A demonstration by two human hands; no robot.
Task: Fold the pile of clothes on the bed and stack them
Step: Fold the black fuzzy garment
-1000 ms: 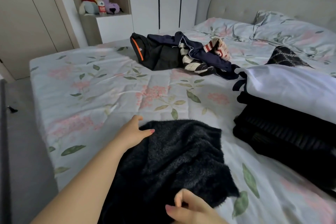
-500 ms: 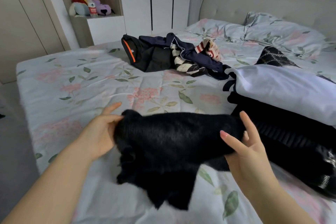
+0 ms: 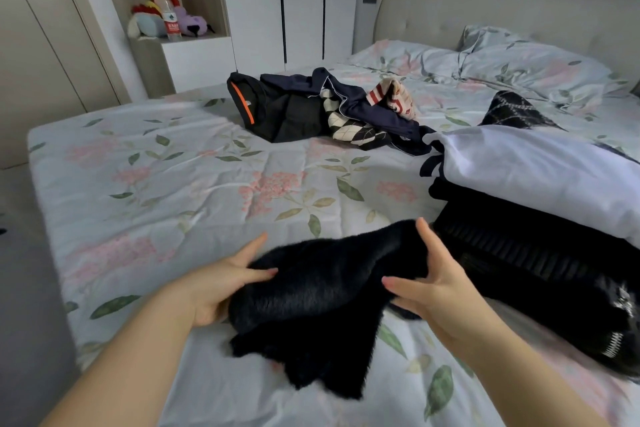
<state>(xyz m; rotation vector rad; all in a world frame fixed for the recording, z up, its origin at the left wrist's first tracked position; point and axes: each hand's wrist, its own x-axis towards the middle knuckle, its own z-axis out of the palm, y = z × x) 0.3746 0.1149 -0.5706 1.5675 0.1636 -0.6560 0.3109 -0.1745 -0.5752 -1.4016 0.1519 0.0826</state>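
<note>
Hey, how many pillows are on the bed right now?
2. A flat pillow lies by the headboard. A puffier pillow sits to its right, overlapping it. The folded stack may hide more.

Two bare forearms point(image 3: 131, 357) come in from the bottom edge, ending in the left hand point(image 3: 214, 291) and the right hand point(image 3: 446, 291). The arms are uncovered from the fingers back to the frame edge. The nails point(image 3: 273, 272) at the fingertips carry pinkish-red polish, rounded and short.
</note>
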